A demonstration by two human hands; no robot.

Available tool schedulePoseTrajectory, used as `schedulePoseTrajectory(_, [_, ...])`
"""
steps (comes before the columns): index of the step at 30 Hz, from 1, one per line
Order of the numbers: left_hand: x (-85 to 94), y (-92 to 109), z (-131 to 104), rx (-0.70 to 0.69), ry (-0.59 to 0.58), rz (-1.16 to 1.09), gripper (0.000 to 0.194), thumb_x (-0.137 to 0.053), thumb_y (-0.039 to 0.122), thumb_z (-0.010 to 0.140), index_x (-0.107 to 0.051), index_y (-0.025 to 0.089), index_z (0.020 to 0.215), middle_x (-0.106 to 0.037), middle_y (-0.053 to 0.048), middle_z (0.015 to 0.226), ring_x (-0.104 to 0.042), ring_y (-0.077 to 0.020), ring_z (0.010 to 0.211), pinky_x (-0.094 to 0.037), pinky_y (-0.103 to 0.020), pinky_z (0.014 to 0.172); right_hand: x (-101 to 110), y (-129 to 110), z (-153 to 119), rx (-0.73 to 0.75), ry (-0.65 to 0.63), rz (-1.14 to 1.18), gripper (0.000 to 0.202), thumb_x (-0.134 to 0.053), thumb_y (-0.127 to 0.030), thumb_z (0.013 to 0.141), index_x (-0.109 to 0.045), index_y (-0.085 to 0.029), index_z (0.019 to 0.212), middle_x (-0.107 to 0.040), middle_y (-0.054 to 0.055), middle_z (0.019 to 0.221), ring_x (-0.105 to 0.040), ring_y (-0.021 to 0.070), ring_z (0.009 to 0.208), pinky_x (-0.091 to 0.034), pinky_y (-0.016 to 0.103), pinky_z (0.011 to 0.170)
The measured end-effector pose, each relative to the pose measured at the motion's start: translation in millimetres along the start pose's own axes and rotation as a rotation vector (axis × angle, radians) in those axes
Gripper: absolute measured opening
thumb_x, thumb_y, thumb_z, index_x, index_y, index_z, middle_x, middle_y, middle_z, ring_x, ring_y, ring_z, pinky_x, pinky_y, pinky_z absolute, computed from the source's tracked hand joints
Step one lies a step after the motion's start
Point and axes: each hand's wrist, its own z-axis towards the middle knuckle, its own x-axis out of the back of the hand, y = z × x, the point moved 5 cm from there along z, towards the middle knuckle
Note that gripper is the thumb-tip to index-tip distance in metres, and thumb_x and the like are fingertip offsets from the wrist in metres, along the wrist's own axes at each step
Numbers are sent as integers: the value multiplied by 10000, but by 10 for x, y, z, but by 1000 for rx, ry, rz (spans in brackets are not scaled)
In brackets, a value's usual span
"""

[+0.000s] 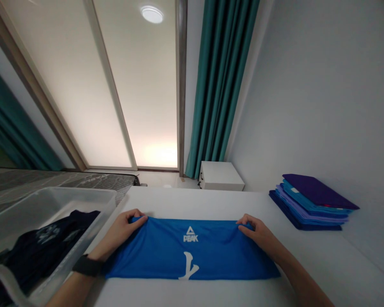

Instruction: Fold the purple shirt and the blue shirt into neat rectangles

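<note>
A blue cloth (224,251) with a white PEAK logo and a white mark below it lies folded into a wide band on the white table (166,200). My left hand (128,228) pinches its upper left corner between thumb and fingers; a dark band is on that wrist. At the upper right corner, my right hand (254,232) grips the fabric the same way. The cloth is stretched between both hands.
To the left stands a clear plastic bin (110,200) holding dark clothing (51,238). A stack of folded blue and purple clothes (313,204) sits at the right by the wall. Beyond the table are a white cabinet (222,175) and a green curtain (225,85).
</note>
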Motion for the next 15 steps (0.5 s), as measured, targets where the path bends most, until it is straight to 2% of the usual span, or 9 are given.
schedulePoseTrajectory(2, [-3,-32,0,50,24,-59,492,-614,650,717,-451,200,606,-502,43,557,-488,-137,541,-392,-238,532,-16,7,4,-55,46,-1,242,-552,-425,791,-421,-239,710,-615,-4,756,-580,195,764,-450,299,704])
schedulePoseTrajectory(4, [-4,-54,16,74,46,-87,493,-630,673,681,-495,199,670,-512,50,556,-492,-136,526,-385,-234,514,-24,35,20,-94,104,-36,230,-529,-442,788,-433,-243,725,-579,-23,696,-555,178,679,-437,283,629])
schedulePoseTrajectory(6, [5,-56,39,58,73,-55,510,-628,689,657,-552,198,768,-562,40,586,-541,-160,555,-408,-246,536,-25,64,48,-80,174,-94,216,-518,-453,768,-485,-240,762,-604,-10,724,-579,191,706,-452,298,656])
schedulePoseTrajectory(9, [30,-48,64,10,118,111,471,-589,651,690,-595,210,852,-639,10,656,-626,-215,661,-448,-283,622,-31,122,78,-43,266,-239,262,-474,-454,774,-557,-231,882,-657,29,813,-628,231,810,-465,354,771])
schedulePoseTrajectory(12, [22,-83,73,-1,103,291,337,-523,539,775,-598,229,887,-691,-5,727,-664,-240,730,-449,-296,664,-66,209,81,-76,248,-416,301,-409,-434,818,-573,-236,975,-675,50,859,-647,251,826,-463,388,780])
schedulePoseTrajectory(15, [6,-145,82,-6,78,400,269,-467,458,834,-589,230,909,-704,-14,752,-676,-240,748,-445,-292,669,-90,256,81,-44,188,-478,262,-393,-400,835,-582,-241,921,-683,67,917,-651,249,879,-468,376,793])
